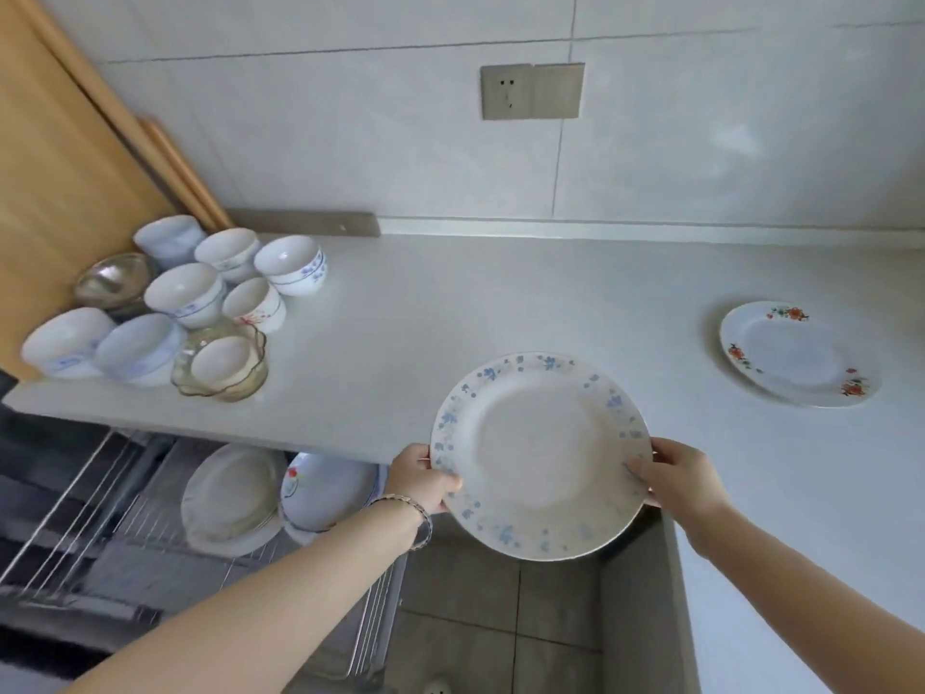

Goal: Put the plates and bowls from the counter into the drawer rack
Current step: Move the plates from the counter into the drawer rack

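Round white plate (540, 455), ring of small blue flowers on rim, plain middle. Tilted, up in air over front edge of counter (450, 303). On its left rim: left hand (420, 477), gripping, thumb on top. On its right rim: right hand (681, 479), gripping, thumb on top. Flat on counter, far right: red-flower plate (796, 353). At counter's left end: bowls (185, 293) bunched close, mostly white, one glass, one shiny metal. Below, left: wire rack (100, 493) in open drawer, two dishes (233, 498) standing in it.
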{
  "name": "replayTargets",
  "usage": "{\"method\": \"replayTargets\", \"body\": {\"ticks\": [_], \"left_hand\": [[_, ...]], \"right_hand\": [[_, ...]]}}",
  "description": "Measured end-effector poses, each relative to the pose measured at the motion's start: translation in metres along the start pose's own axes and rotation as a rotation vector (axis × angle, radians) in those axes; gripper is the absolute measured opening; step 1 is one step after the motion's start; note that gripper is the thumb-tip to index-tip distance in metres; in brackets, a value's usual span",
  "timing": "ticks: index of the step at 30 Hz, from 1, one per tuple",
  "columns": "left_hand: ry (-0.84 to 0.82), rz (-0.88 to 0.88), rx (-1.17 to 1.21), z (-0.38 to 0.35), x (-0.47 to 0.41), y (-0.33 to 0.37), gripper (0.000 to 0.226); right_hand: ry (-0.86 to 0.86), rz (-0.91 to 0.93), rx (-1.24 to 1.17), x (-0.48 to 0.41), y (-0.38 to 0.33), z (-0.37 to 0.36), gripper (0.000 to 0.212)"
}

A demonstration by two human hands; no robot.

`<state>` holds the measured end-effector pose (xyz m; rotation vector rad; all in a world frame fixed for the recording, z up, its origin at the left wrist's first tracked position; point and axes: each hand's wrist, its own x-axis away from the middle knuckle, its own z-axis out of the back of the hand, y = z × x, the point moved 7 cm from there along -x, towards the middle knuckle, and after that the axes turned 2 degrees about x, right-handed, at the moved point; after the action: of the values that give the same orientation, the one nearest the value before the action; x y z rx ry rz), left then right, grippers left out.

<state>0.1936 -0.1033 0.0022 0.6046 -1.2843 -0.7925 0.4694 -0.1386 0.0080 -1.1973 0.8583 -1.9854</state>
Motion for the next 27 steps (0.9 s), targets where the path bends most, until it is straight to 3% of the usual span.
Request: {"method": "replayTargets", "body": {"ticks": [3,13,20,27], "left_hand": [[0.063,0.058,0.015,0.060,0.005,-0.028,0.022],[0.107,0.293,0.073,0.295,-0.002,-0.141,0.028],[0.140,0.315,-0.007,0.449,-0.064,-0.170,0.027],[0.148,0.382,-0.152,0.518,-0.132,-0.188,0.032]], "right_hand": [[-0.076,0.008,0.024,0.019,-0.001,-0.062,0.017],[-0.371,-0.125,0.097,0.090,0.002,-0.309,0.026],[-0.350,-0.282,0.018,0.109,-0.002,-0.473,0.025],[-0.322,-0.376,0.055,0.094,0.006,-0.574,0.031]]}}
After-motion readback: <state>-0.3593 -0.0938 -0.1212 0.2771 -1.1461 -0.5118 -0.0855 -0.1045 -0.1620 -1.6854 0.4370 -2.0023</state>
